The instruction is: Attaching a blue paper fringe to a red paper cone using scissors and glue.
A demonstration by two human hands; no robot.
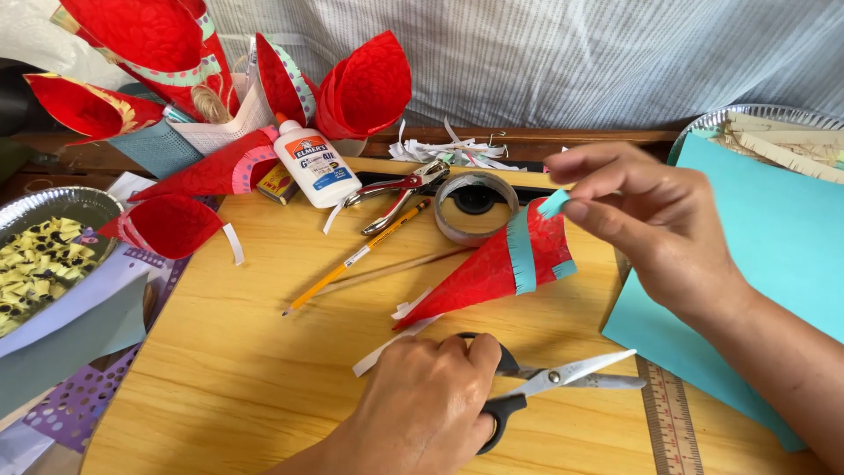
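I see a glue bottle (312, 164) by a hole punch (397, 191); a pencil (356, 257) on the table (237, 378); a tape roll (476, 208) behind; foil trays (53, 204) at the edges.

A pale wooden bench (264, 369) with a smooth, yellowish top is filling the near and middle part of the scene, its grain running left to right. Along its far edge a darker brown wooden ledge (580, 137) is running across. Behind that, a grey-blue cloth (545, 53) with fine vertical stripes is hanging as a backdrop, creasing in soft folds. Bright, even daylight is falling over the bench, casting only faint shadows on the wood.
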